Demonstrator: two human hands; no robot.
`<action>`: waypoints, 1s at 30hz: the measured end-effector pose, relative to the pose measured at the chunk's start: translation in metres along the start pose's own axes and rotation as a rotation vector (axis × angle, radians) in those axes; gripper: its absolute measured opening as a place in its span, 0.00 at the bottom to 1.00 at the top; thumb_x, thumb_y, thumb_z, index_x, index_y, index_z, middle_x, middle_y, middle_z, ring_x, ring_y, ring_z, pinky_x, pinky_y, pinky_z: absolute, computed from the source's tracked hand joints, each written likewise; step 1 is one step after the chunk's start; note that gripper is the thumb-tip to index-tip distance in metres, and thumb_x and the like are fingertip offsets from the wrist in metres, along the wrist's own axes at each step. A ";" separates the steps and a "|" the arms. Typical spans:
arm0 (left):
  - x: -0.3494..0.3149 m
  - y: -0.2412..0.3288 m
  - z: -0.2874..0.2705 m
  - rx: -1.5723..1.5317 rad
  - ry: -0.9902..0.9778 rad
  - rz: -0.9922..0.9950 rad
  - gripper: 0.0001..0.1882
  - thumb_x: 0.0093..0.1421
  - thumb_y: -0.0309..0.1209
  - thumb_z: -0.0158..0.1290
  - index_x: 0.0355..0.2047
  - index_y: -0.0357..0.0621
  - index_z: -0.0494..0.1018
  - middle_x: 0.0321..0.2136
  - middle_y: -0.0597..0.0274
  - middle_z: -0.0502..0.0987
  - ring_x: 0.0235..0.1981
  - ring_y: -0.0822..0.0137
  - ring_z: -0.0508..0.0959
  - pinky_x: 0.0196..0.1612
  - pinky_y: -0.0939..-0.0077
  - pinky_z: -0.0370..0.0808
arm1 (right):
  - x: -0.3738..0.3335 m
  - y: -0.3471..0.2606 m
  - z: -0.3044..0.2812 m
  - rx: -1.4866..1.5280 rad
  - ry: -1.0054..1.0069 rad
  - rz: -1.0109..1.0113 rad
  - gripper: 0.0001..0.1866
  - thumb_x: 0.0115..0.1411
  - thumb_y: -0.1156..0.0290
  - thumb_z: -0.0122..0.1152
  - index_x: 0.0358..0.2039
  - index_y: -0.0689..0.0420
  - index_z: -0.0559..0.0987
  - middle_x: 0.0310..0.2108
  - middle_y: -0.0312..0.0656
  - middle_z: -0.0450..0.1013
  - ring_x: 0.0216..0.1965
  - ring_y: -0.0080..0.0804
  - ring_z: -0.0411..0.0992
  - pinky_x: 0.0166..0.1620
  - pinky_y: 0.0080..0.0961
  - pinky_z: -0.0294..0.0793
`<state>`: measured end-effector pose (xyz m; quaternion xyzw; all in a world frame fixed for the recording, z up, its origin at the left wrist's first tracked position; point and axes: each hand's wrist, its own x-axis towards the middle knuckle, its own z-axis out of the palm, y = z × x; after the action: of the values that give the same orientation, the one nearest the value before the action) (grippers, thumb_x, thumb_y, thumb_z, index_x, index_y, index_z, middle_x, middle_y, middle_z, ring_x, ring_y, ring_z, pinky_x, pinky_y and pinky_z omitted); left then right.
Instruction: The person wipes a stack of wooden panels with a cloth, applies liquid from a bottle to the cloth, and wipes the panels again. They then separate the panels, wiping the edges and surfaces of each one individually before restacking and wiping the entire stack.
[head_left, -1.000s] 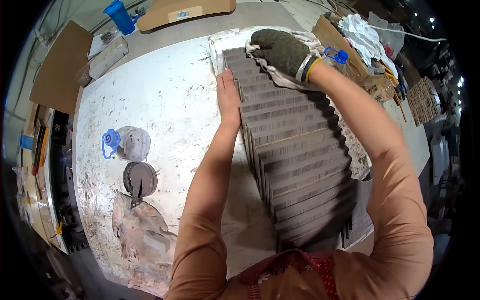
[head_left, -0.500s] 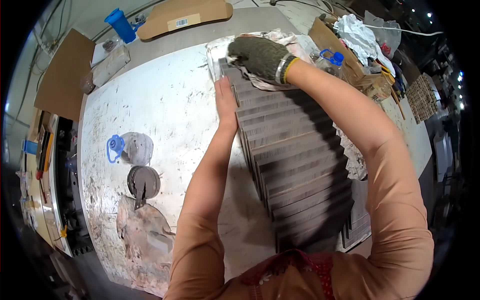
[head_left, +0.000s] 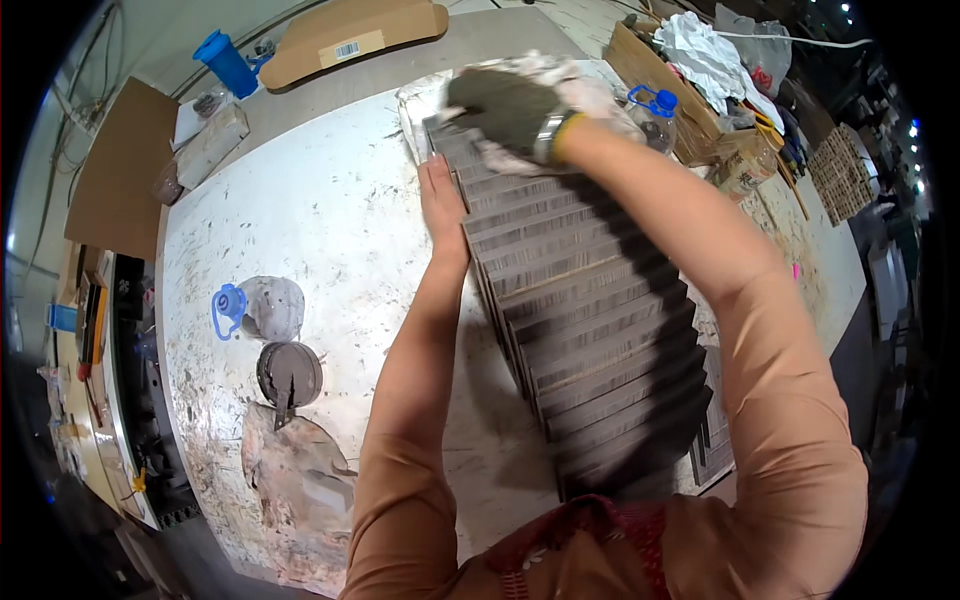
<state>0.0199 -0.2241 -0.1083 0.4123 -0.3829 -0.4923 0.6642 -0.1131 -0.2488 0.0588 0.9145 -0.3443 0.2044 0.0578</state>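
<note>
A long row of grey, ribbed sheets (head_left: 590, 310) stands on edge on a white, stained table (head_left: 320, 200), running from my body to the far side. My left hand (head_left: 440, 195) is bare and lies flat, fingers straight, against the left side of the row near its far end. My right hand (head_left: 510, 105) wears a dark grey glove with a yellow cuff and rests cupped over the top of the far end, blurred by motion. Crumpled clear plastic shows around the glove. Whether the glove's fingers grip a sheet is not visible.
Left of the row lie a dusty bottle with a blue cap (head_left: 255, 305) and a round dark disc (head_left: 290, 375). At the far edge are a blue cup (head_left: 225, 60) and a cardboard piece (head_left: 350, 35). To the right are a clear bottle (head_left: 655, 110), a white cloth (head_left: 715, 50) and a wicker basket (head_left: 840, 170).
My gloved right hand has slid left across the far end of the row. My left hand stays flat against the row's left side.
</note>
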 end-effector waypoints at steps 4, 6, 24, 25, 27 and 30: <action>-0.018 0.032 0.016 0.118 0.037 -0.011 0.26 0.68 0.51 0.35 0.42 0.37 0.68 0.36 0.50 0.72 0.38 0.58 0.69 0.47 0.69 0.66 | -0.061 0.061 -0.042 0.151 0.033 0.315 0.09 0.59 0.74 0.51 0.40 0.59 0.74 0.39 0.41 0.73 0.42 0.36 0.72 0.45 0.29 0.70; -0.018 0.033 0.019 0.091 0.039 -0.024 0.26 0.68 0.52 0.36 0.42 0.37 0.68 0.36 0.50 0.72 0.38 0.58 0.69 0.46 0.69 0.66 | -0.063 0.086 -0.066 -0.086 -0.213 0.328 0.09 0.55 0.75 0.52 0.38 0.57 0.76 0.39 0.49 0.74 0.44 0.46 0.73 0.46 0.33 0.70; -0.018 0.031 0.018 -0.106 -0.007 -0.108 0.24 0.69 0.49 0.37 0.40 0.38 0.67 0.34 0.59 0.70 0.37 0.67 0.68 0.45 0.74 0.66 | -0.054 0.046 -0.070 0.000 -0.148 0.213 0.14 0.55 0.73 0.53 0.43 0.56 0.76 0.41 0.46 0.74 0.47 0.44 0.72 0.49 0.34 0.70; -0.020 0.031 0.018 -0.132 -0.004 -0.134 0.24 0.69 0.49 0.37 0.40 0.38 0.66 0.34 0.59 0.70 0.37 0.67 0.68 0.45 0.74 0.66 | -0.058 0.049 -0.062 -0.036 -0.111 0.247 0.13 0.55 0.73 0.52 0.41 0.56 0.76 0.41 0.47 0.74 0.46 0.45 0.72 0.48 0.35 0.70; -0.019 0.035 0.018 -0.186 0.009 -0.172 0.24 0.69 0.49 0.36 0.39 0.38 0.66 0.34 0.59 0.70 0.37 0.67 0.68 0.45 0.74 0.66 | -0.056 0.064 -0.058 -0.091 -0.187 0.337 0.10 0.55 0.73 0.51 0.37 0.57 0.76 0.40 0.48 0.74 0.45 0.45 0.73 0.46 0.36 0.70; -0.017 0.034 0.015 -0.194 0.009 -0.182 0.24 0.69 0.50 0.36 0.39 0.38 0.66 0.34 0.59 0.70 0.36 0.67 0.68 0.45 0.74 0.66 | -0.062 0.076 -0.072 -0.081 -0.299 0.400 0.07 0.54 0.72 0.52 0.33 0.59 0.75 0.35 0.51 0.76 0.40 0.46 0.74 0.44 0.37 0.71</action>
<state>0.0140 -0.2040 -0.0733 0.3814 -0.2915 -0.5832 0.6553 -0.2285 -0.2512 0.0957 0.8451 -0.5312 0.0604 0.0013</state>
